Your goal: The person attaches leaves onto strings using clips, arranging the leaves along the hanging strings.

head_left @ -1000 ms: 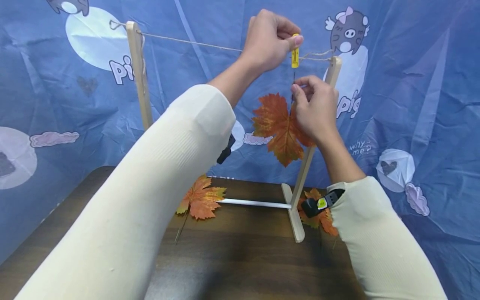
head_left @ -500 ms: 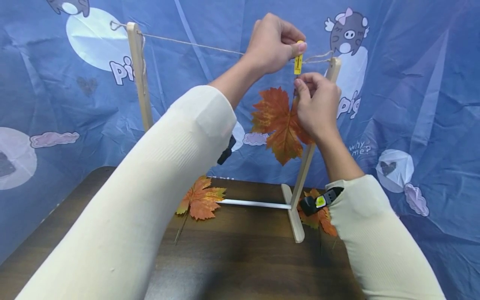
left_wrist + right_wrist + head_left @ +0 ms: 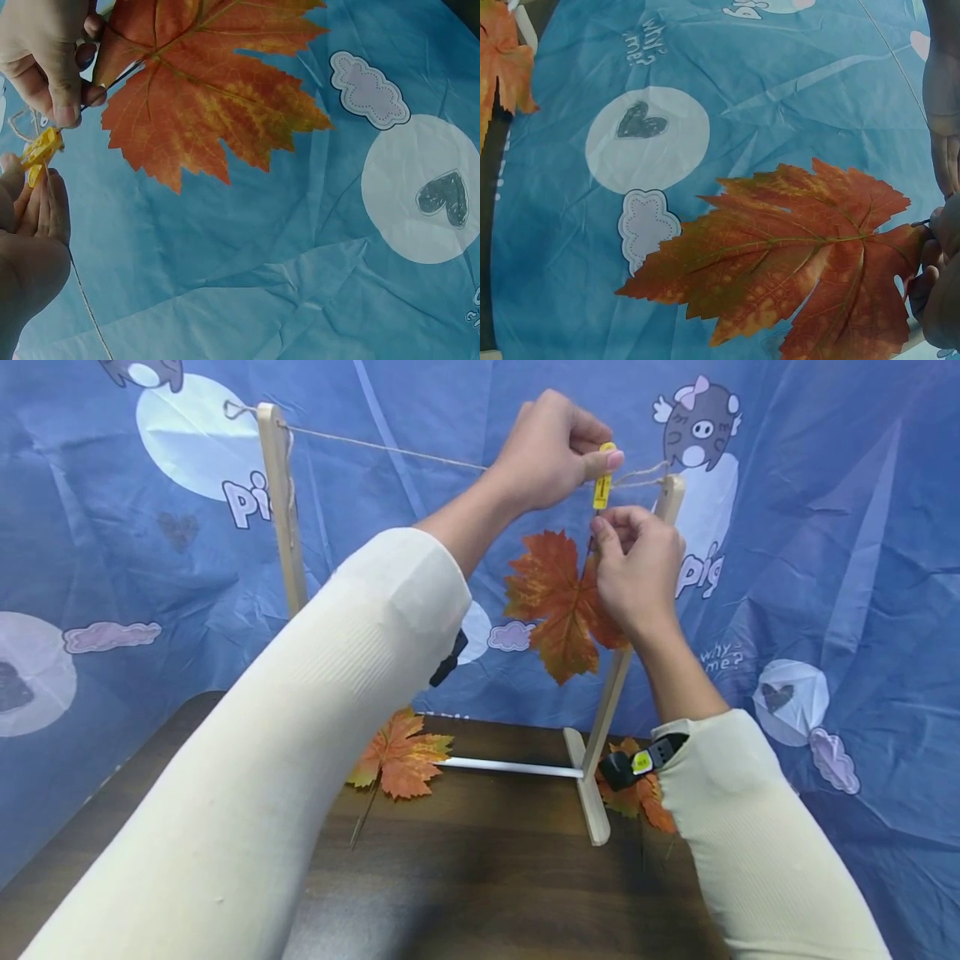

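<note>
High at the string's right end, my left hand (image 3: 543,453) pinches a yellow clothespin (image 3: 602,481) between thumb and fingers. Just below it, my right hand (image 3: 641,564) holds the thin dark stem of an orange maple leaf (image 3: 562,602), which hangs blade down. The stem's top meets the clothespin's lower end; whether the clip bites on it is too small to tell. In the left wrist view the clothespin (image 3: 43,150) sits at the twine, between the two hands. The leaf (image 3: 802,255) fills much of the right wrist view.
A twine string (image 3: 382,444) runs between two wooden posts (image 3: 279,502), the right post (image 3: 607,702) standing on a wooden foot. A white rod (image 3: 510,767) joins them low down. More maple leaves lie on the dark table (image 3: 465,877), one leaf (image 3: 405,756) left of centre and another leaf (image 3: 652,802) at right.
The clothespin and left hand have come down and slightly right, onto the string's level. My right hand has brought the leaf stem up, closing the gap beneath the clothespin.
</note>
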A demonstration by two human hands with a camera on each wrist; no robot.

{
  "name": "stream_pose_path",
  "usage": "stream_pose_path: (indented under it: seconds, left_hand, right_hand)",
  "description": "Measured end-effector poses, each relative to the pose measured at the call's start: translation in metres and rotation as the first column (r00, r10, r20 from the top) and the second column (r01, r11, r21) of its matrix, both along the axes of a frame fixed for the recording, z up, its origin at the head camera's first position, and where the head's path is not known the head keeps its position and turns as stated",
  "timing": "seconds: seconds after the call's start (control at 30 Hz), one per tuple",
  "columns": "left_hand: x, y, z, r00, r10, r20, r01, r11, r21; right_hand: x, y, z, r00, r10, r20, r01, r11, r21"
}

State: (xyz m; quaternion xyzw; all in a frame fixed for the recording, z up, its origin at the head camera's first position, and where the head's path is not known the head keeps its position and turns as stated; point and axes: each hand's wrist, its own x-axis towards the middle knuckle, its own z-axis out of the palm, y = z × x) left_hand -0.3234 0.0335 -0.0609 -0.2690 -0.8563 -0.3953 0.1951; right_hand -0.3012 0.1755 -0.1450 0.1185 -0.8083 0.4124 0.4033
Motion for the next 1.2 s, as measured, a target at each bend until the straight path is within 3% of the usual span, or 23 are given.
stream_pose_path:
  seconds: [0.37, 0.7, 0.97, 1.2]
  left_hand:
    - [0.0011, 0.0009, -0.0011, 1.0, -0.016, -0.005, 0.016, 1.0, 0.022]
    - [0.0053, 0.0005, 0.0016, 0.997, -0.004, 0.072, -0.01, 0.983, 0.184]
    - [0.0051, 0.0011, 0.0085, 0.997, 0.082, -0.007, -0.079, 0.971, 0.225]
    - [0.0047, 0.0034, 0.0053, 0.998, 0.056, -0.004, -0.054, 0.977, 0.207]
  right_hand:
    - [0.0011, 0.0005, 0.0012, 1.0, -0.009, 0.006, 0.009, 1.0, -0.01]
    - [0.0018, 0.0008, -0.0011, 1.0, 0.005, 0.009, -0.005, 0.999, 0.037]
    - [0.0024, 0.0002, -0.0023, 1.0, 0.016, 0.02, -0.017, 0.997, 0.08]
    - [0.0034, -0.0006, -0.0013, 1.0, 0.017, 0.018, -0.018, 0.998, 0.064]
